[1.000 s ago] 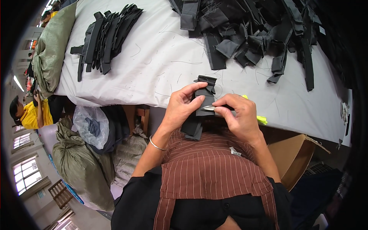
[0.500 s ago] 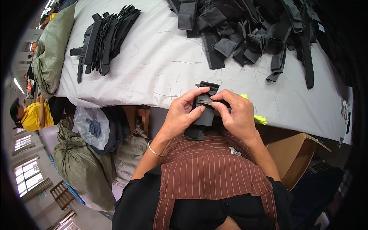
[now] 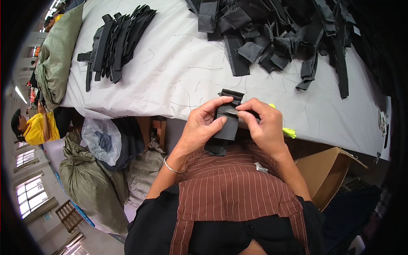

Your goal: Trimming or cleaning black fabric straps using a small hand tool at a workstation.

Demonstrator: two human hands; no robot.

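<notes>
My left hand (image 3: 203, 123) is closed on a folded black fabric strip (image 3: 226, 128), its thumb and forefinger pinching the left side. The strip stands at the table's near edge, its lower end hanging over my apron. My right hand (image 3: 265, 125) is closed in a pinch against the strip's right side. From its fingertips a small pointed metal tool (image 3: 231, 111) reaches left across the fabric; its kind is hidden by the fingers. Bright yellow-green pieces (image 3: 289, 132) show beside and behind the right hand. Whether they belong to the tool I cannot tell.
A pale cloth-covered table (image 3: 170, 72) carries a stack of black strips (image 3: 117, 46) at left and a loose heap (image 3: 272, 38) at far right. Loose threads lie between. Sacks (image 3: 91, 187) stand at left, a cardboard box (image 3: 327, 174) at right. A person in yellow (image 3: 40, 127) sits far left.
My right hand has shifted slightly to the right, drawing the metal tip a little that way. My left hand and the strip stay nearly still. The person in yellow has raised an arm.
</notes>
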